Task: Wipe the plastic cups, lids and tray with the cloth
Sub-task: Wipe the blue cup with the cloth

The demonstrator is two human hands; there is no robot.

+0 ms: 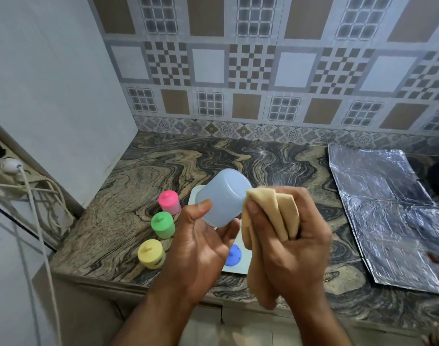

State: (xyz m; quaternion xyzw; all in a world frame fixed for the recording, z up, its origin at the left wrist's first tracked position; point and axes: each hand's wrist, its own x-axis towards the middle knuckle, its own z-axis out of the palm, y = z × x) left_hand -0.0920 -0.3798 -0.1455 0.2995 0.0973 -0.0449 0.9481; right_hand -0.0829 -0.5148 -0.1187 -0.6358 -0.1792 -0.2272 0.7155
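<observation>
My left hand point(203, 240) holds a translucent pale blue plastic cup point(222, 196) tilted, its bottom facing me. My right hand point(288, 233) is closed around a folded tan cloth point(270, 216), whose top corner touches the cup's right side. Below the hands lies a white tray point(238, 267), mostly hidden, with a blue lid point(234, 255) on it. Left of the tray stand three closed cups in a row: a pink one point(169, 202), a green one point(163, 224) and a yellow one point(151, 253).
The marble counter point(128, 196) ends at a front edge just under my wrists. A sheet of foil point(388, 216) covers the counter's right side. White cables point(38, 203) and a power strip point(6, 166) hang at the left wall. Patterned tiles back the counter.
</observation>
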